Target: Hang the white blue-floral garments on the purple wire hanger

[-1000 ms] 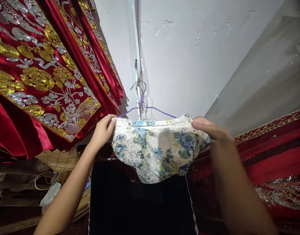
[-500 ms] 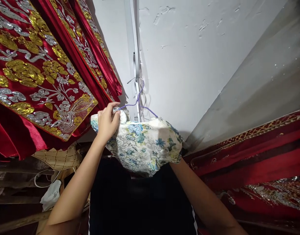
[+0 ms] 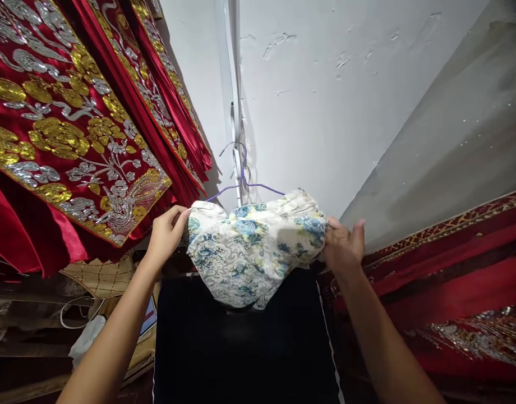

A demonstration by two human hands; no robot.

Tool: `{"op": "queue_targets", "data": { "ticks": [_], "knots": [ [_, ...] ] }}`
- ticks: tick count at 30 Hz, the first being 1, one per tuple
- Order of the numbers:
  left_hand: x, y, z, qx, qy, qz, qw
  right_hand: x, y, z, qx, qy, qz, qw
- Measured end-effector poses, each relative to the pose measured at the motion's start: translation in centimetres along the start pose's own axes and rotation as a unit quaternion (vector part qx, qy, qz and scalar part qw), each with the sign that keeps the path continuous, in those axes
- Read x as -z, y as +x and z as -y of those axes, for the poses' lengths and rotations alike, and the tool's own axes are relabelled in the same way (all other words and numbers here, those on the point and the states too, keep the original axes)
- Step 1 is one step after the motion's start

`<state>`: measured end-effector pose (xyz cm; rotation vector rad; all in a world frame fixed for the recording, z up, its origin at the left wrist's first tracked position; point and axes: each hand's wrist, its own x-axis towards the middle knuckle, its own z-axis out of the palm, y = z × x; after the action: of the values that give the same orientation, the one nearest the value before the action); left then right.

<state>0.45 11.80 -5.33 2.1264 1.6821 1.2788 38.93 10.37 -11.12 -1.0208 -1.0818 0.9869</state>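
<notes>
A short-sleeved floral blouse [image 3: 249, 252], cream with blue and green flowers, hangs on a purple wire hanger [image 3: 243, 168]. The hanger's hook is over a white upright rail [image 3: 234, 62]. At the blouse's left shoulder, my left hand [image 3: 167, 233] has thumb and forefinger closed on the fabric edge. My right hand [image 3: 345, 244] is at the edge of the right sleeve, with its visible fingers apart and slightly blurred. Some of its fingertips are hidden by the sleeve.
Red garments [image 3: 110, 157] with gold and silver embroidery hang close on the left. A grey panel [image 3: 451, 146] and more red beaded fabric [image 3: 460, 269] are on the right. Low on the left are a gold bag [image 3: 110, 278], a white cable and a lit screen [image 3: 149, 317].
My right hand has come out from beneath the blouse to the right sleeve's edge. My left hand has moved from the hanger's left arm to the shoulder edge, and the blouse now covers both hanger ends.
</notes>
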Motion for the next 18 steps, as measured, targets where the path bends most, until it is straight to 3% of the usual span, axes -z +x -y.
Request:
{"op": "queue_targets", "data": {
  "ticks": [5, 8, 10, 14, 16, 18],
  "knots": [
    [-1.0, 0.3, -0.5, 0.009, -0.024, -0.031, 0.999, -0.8, 0.9, 1.2, -0.061, 0.034, -0.034, 0.997],
    [-0.9, 0.7, -1.0, 0.006, -0.011, -0.025, 1.000, -1.9, 1.0, 1.6, -0.107, 0.019, -0.021, 0.994],
    [-0.4, 1.0, -1.6, -0.005, -0.009, -0.014, 1.000, -2.0, 1.1, 2.3, -0.115, 0.016, -0.059, 0.991],
    [0.6, 2.1, -3.5, -0.069, 0.000, -0.031, 0.997, -1.7, 1.6, 4.7, -0.082, 0.023, -0.166, 0.982],
    [1.0, 2.8, -4.5, -0.096, -0.001, -0.042, 0.994, -1.7, 1.7, 5.9, -0.048, 0.001, -0.165, 0.985],
    [1.2, 3.4, -4.9, -0.100, -0.011, -0.035, 0.994, -2.0, 1.7, 6.7, 0.011, -0.068, -0.119, 0.991]
  ]
}}
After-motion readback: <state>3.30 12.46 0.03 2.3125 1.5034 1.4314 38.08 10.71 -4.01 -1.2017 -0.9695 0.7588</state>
